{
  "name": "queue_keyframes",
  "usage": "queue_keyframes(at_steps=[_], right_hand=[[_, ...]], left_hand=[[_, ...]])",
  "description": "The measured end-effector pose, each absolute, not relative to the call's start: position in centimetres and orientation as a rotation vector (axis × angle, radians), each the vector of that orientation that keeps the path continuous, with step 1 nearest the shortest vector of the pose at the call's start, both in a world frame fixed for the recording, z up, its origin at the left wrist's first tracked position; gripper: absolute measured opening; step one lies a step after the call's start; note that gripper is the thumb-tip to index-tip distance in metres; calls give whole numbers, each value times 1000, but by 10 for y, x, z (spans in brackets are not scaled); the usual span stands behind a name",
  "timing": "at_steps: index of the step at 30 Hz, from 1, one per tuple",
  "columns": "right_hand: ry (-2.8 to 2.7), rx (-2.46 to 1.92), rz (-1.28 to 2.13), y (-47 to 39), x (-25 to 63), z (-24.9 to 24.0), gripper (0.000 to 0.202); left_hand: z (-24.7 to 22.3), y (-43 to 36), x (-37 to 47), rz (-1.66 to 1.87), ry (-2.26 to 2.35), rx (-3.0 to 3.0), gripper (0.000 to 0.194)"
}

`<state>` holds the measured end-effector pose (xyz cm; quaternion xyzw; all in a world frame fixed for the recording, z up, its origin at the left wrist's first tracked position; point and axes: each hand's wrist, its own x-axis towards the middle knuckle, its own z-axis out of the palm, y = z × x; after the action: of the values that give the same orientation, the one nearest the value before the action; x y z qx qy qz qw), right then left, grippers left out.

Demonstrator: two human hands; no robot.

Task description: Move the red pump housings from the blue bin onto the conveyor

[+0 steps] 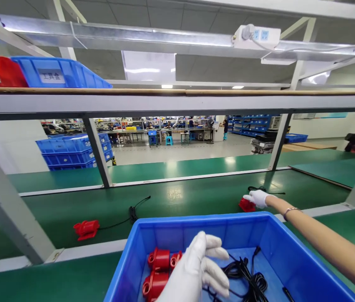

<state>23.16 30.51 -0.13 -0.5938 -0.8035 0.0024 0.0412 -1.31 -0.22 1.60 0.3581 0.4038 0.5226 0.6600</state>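
The right hand (257, 198), in a white knit glove, reaches out at two o'clock and clasps a glossy red plastic part (246, 205) on the smooth green desk (180, 197); its black cord (260, 188) trails behind toward one o'clock. The left hand (200, 268), gloved, fingers loosely spread and holding nothing, hovers over a blue plastic bin (278, 247) at six o'clock, which contains rounded red parts (158, 270) and coiled black cords (249, 279). Another red part (86, 229) lies at nine o'clock, long axis left-right.
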Motion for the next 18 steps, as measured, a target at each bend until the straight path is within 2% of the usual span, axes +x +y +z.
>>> queue_keyframes(at_steps=[5, 9, 14, 18], right_hand=[[-2563, -1681, -91, 281, 209, 53, 34], [-2807, -1247, -107, 185, 177, 64, 33], [-3132, -752, -12, 39, 147, 6, 17], [-3288, -618, -105, -9, 139, -47, 20]], left_hand=[[31, -6, -23, 1330, 975, 884, 64], [32, -7, -28, 1356, 997, 897, 57], [26, -6, -26, 1358, 998, 926, 57], [23, -5, -24, 1352, 999, 960, 60]])
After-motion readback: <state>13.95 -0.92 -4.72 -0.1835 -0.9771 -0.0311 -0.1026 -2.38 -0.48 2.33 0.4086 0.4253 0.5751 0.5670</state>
